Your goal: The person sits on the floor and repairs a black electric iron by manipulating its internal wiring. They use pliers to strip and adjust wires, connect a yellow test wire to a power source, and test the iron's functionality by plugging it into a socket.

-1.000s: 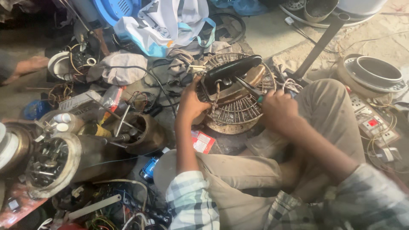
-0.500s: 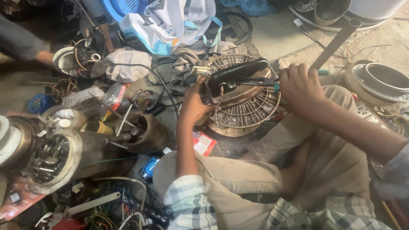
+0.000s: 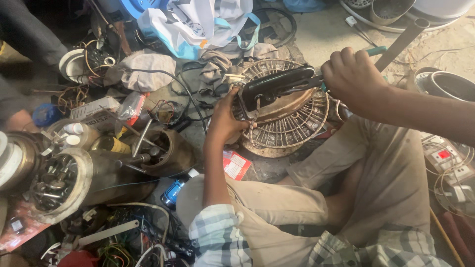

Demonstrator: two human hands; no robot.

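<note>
A person sat on the floor with a round ribbed fan motor (image 3: 287,116) just beyond their knees. Over the last second the right hand (image 3: 354,79) had lifted from the motor's right rim and clenched round a green-handled tool (image 3: 377,50), pressing toward the black bracket (image 3: 277,84) on top. The left hand (image 3: 225,123) still gripped the motor's left edge, steadying it. Clutter crowded the left; bare floor lay far right.
</note>
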